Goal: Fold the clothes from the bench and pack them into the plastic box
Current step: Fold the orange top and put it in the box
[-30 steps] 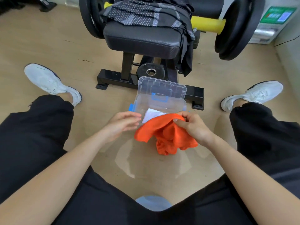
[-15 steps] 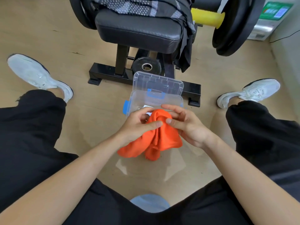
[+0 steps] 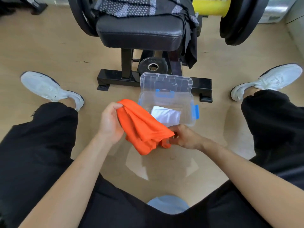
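An orange garment hangs bunched between both hands, just in front of the clear plastic box. My left hand grips its upper left corner. My right hand pinches its lower right end. The box stands on the floor with its lid leaning open behind it, blue latches on its sides, and a folded white cloth inside. A dark patterned garment lies on the black bench, with a black part draping down the bench's right side.
The bench's black base and a small weight plate sit behind the box. Large barbell plates with a yellow bar stand at the back. My legs in black trousers and white shoes flank the wooden floor.
My hands have drawn apart, left hand up to the left and right hand down to the right, stretching the orange garment out. The white cloth in the box shows again.
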`<action>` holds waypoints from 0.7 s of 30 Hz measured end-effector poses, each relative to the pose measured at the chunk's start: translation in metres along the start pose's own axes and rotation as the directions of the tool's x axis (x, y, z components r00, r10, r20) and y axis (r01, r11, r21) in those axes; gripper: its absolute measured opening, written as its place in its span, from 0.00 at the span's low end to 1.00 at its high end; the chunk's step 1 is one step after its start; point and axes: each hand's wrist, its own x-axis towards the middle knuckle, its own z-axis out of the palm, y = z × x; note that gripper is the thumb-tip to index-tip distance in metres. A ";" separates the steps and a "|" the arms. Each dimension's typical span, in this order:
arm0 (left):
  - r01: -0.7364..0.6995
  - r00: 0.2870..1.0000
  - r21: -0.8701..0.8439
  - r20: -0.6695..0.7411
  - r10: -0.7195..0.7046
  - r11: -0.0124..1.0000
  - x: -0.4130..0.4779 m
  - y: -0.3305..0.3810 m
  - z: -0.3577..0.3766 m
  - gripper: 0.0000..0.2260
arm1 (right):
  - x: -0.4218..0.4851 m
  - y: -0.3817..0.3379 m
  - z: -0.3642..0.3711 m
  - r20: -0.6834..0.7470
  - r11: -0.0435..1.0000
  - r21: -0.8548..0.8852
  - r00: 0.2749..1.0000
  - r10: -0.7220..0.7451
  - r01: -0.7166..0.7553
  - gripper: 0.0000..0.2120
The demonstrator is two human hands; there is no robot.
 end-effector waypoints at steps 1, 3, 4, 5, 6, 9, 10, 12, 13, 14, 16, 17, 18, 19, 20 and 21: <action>-0.016 1.000 -0.010 -0.018 0.016 1.000 -0.002 0.004 -0.003 0.21 | 0.001 0.004 -0.001 -0.030 1.000 -0.026 1.000 0.008 -0.009 0.06; -0.017 0.998 -0.020 -0.056 0.016 1.000 -0.007 0.008 -0.005 0.21 | 0.001 0.002 -0.001 -0.082 0.997 0.066 0.996 0.042 -0.037 0.13; 0.003 0.998 -0.011 -0.063 -0.004 1.000 -0.009 0.007 -0.005 0.22 | 0.001 -0.004 0.000 -0.076 0.989 0.142 0.995 0.062 -0.051 0.20; 0.022 0.998 0.004 -0.061 -0.022 1.000 -0.012 0.006 -0.002 0.20 | 0.001 -0.011 0.001 -0.021 0.974 0.217 0.998 0.067 -0.061 0.28; 0.024 0.998 0.018 -0.050 -0.023 1.000 -0.013 0.003 -0.001 0.15 | 0.001 -0.020 0.002 0.057 0.956 0.285 0.997 0.049 -0.063 0.33; 0.026 0.999 0.013 -0.027 -0.026 1.000 -0.012 -0.007 -0.003 0.06 | 0.003 -0.037 0.005 0.134 0.884 0.466 0.990 -0.052 -0.016 0.35; 0.028 0.999 0.010 -0.029 -0.027 1.000 -0.011 -0.009 -0.007 0.07 | 0.004 -0.040 0.005 0.100 0.851 0.525 0.993 -0.057 -0.004 0.32; 0.023 1.000 0.031 -0.005 -0.023 0.999 -0.011 -0.012 -0.010 0.06 | 0.006 -0.049 0.008 0.037 0.807 0.590 0.999 -0.031 0.003 0.24; 0.005 1.000 0.070 0.019 -0.006 0.998 -0.012 -0.014 -0.009 0.07 | 0.007 -0.053 0.011 0.010 0.813 0.582 1.000 -0.026 0.015 0.20; -0.026 0.999 0.142 0.035 0.021 0.990 -0.013 -0.017 -0.008 0.10 | 0.008 -0.056 0.016 -0.014 0.825 0.564 0.999 -0.032 0.034 0.16; -0.114 0.993 0.377 0.035 0.109 0.919 -0.014 -0.023 -0.004 0.17 | 0.006 -0.062 0.024 -0.028 0.833 0.549 0.997 -0.067 0.071 0.11; -0.149 0.988 0.471 0.032 0.152 0.869 -0.014 -0.025 -0.003 0.19 | 0.003 -0.066 0.026 -0.001 0.824 0.563 0.997 -0.081 0.068 0.11; -0.179 0.982 0.526 0.042 0.184 0.831 -0.014 -0.025 -0.004 0.19 | 0.000 -0.070 0.027 0.034 0.811 0.583 0.995 -0.090 0.053 0.11; -0.194 0.979 0.551 0.058 0.195 0.812 -0.014 -0.022 -0.007 0.19 | -0.003 -0.071 0.026 0.044 0.806 0.590 0.996 -0.083 0.041 0.13; -0.205 0.978 0.548 0.076 0.196 0.811 -0.014 -0.018 -0.012 0.18 | -0.003 -0.067 0.023 0.000 0.820 0.571 0.999 -0.053 0.043 0.14; -0.210 0.978 0.541 0.100 0.185 0.814 -0.016 -0.010 -0.017 0.18 | -0.002 -0.061 0.020 -0.091 0.855 0.516 0.996 -0.008 0.054 0.14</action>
